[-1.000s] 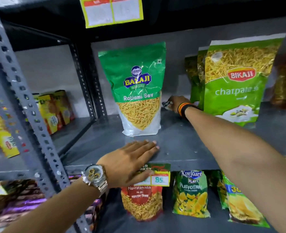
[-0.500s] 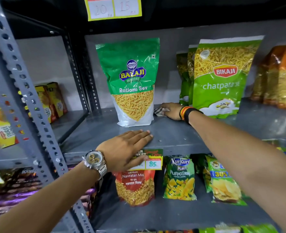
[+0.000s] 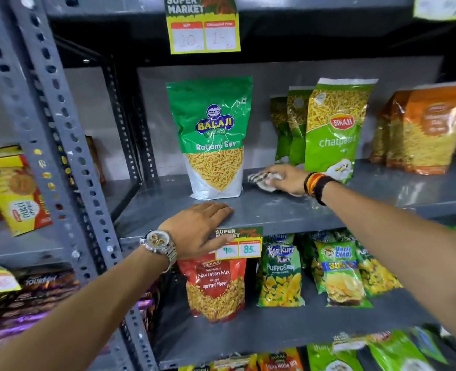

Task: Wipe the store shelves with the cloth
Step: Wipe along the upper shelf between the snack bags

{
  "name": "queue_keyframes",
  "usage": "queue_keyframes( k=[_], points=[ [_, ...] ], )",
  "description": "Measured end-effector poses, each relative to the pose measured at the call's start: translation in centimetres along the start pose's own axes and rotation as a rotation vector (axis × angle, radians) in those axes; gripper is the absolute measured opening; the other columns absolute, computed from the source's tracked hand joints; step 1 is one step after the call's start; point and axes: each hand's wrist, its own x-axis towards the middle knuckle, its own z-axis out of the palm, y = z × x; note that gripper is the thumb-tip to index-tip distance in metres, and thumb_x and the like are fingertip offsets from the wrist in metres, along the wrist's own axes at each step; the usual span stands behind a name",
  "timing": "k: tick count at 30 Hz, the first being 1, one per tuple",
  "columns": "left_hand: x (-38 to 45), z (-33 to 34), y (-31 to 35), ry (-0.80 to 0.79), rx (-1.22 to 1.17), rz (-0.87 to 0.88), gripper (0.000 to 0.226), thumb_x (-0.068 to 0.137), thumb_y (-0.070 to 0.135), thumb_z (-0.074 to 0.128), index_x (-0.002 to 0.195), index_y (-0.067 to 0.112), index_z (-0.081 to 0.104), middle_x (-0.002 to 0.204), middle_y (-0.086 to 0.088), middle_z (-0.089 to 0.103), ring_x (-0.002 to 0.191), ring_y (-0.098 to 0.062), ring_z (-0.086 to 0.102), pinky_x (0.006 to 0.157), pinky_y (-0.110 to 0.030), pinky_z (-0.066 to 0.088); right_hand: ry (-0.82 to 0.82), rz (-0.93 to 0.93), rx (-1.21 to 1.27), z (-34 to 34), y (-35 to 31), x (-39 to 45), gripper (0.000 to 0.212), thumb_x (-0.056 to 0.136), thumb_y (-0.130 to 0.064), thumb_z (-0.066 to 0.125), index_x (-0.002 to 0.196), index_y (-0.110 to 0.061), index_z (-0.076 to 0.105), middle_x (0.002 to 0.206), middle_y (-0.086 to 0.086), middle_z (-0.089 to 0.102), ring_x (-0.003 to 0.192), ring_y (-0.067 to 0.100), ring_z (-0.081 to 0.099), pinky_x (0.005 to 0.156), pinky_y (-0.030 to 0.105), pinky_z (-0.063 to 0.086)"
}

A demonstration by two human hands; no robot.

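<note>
A grey metal shelf (image 3: 261,210) runs across the middle of the head view. My right hand (image 3: 285,179) presses a small crumpled white cloth (image 3: 261,180) onto it, between the green Balaji Ratlami Sev bag (image 3: 212,137) and the green Bikaji bags (image 3: 334,129). Part of the cloth is hidden under my fingers. My left hand (image 3: 200,227) lies flat on the shelf's front edge, fingers together, just in front of the Balaji bag, holding nothing.
Orange snack bags (image 3: 425,129) stand at the shelf's right end. A price tag (image 3: 238,243) hangs on the shelf lip. Snack packets (image 3: 280,271) fill the shelf below. A perforated grey upright (image 3: 68,162) stands on the left, with yellow packets (image 3: 15,188) beyond it.
My right hand has slid the cloth forward and slightly right, away from the back wall. My left hand has stayed on the shelf edge. The view has pulled back and tilted up.
</note>
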Motion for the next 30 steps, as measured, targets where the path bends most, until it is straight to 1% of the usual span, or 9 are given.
queue_keyframes(
  k=[4,10,14,18,21,23,24,27,30],
  points=[
    [0.0,0.2,0.1,-0.001,-0.008,-0.021,0.079,0.1,0.068,0.021,0.153,0.012,0.036,0.152,-0.012,0.048,0.136,-0.03,0.048,0.113,-0.045,0.04,-0.004,-0.017,-0.082,2.7,-0.3,0.0,0.032,0.095,-0.027,0.054,0.127,-0.021,0.058,0.132,0.003,0.061,0.121,0.023,0.056,0.103,0.034,0.042],
    [-0.1,0.3,0.2,0.012,-0.005,-0.024,0.072,0.102,0.064,0.03,0.153,0.013,0.037,0.152,-0.011,0.048,0.135,-0.029,0.047,0.113,-0.044,0.039,-0.223,-0.099,-0.017,-0.5,-2.1,-6.5,0.036,0.098,-0.026,0.052,0.134,-0.023,0.053,0.131,-0.01,0.055,0.118,0.005,0.048,0.1,0.023,0.032],
    [0.0,0.0,0.3,0.0,-0.007,-0.027,0.072,0.102,0.064,0.032,0.153,0.013,0.037,0.151,-0.011,0.048,0.134,-0.029,0.049,0.112,-0.044,0.041,-0.046,-0.041,0.011,-0.7,-1.0,-5.7,0.034,0.097,-0.022,0.052,0.131,-0.022,0.056,0.132,-0.001,0.056,0.12,0.012,0.049,0.098,0.024,0.032],
    [-0.3,-0.6,0.7,-0.017,-0.016,-0.066,0.079,0.1,0.067,0.027,0.154,0.011,0.034,0.155,-0.012,0.044,0.139,-0.029,0.045,0.115,-0.041,0.035,0.016,-0.022,-0.083,1.9,-0.9,-5.6,0.033,0.097,-0.026,0.051,0.13,-0.026,0.055,0.134,0.002,0.059,0.122,0.022,0.054,0.091,0.022,0.034],
    [-0.3,-0.5,0.7,-0.032,-0.013,-0.073,0.084,0.098,0.069,0.023,0.154,0.008,0.034,0.156,-0.015,0.043,0.14,-0.03,0.043,0.116,-0.042,0.034,-0.098,-0.114,-0.069,1.5,-2.4,-8.7,0.034,0.097,-0.029,0.051,0.131,-0.032,0.053,0.128,-0.01,0.061,0.111,0.008,0.057,0.091,0.02,0.039],
    [-0.3,-0.2,0.5,-0.027,-0.008,-0.071,0.082,0.099,0.068,0.024,0.154,0.007,0.035,0.155,-0.016,0.044,0.14,-0.031,0.044,0.116,-0.043,0.036,-0.228,-0.129,-0.034,0.1,-3.3,-10.5,0.034,0.097,-0.03,0.052,0.13,-0.034,0.054,0.12,-0.019,0.062,0.1,-0.007,0.057,0.087,0.008,0.039],
    [-0.3,-0.1,0.5,-0.023,-0.009,-0.069,0.081,0.1,0.067,0.025,0.153,0.007,0.036,0.154,-0.016,0.045,0.139,-0.031,0.045,0.116,-0.044,0.037,-0.235,-0.132,-0.018,-0.5,-3.5,-10.6,0.034,0.096,-0.029,0.052,0.13,-0.033,0.055,0.12,-0.019,0.061,0.1,-0.009,0.056,0.087,0.007,0.039],
    [-0.3,-0.3,0.5,-0.016,-0.016,-0.064,0.079,0.1,0.065,0.03,0.152,0.006,0.038,0.152,-0.016,0.048,0.138,-0.031,0.047,0.115,-0.044,0.038,-0.046,-0.077,0.014,-1.3,-3.2,-7.5,0.033,0.097,-0.024,0.052,0.129,-0.029,0.056,0.125,-0.007,0.059,0.111,0.009,0.053,0.095,0.025,0.039],
    [-0.3,-0.6,0.7,-0.019,-0.025,-0.076,0.082,0.099,0.068,0.028,0.152,0.007,0.038,0.152,-0.015,0.048,0.138,-0.03,0.047,0.115,-0.043,0.038,0.054,0.003,-0.031,0.1,-2.7,-2.9,0.031,0.095,-0.022,0.055,0.125,-0.026,0.059,0.128,0.004,0.062,0.119,0.022,0.055,0.098,0.031,0.042]
  ],
)
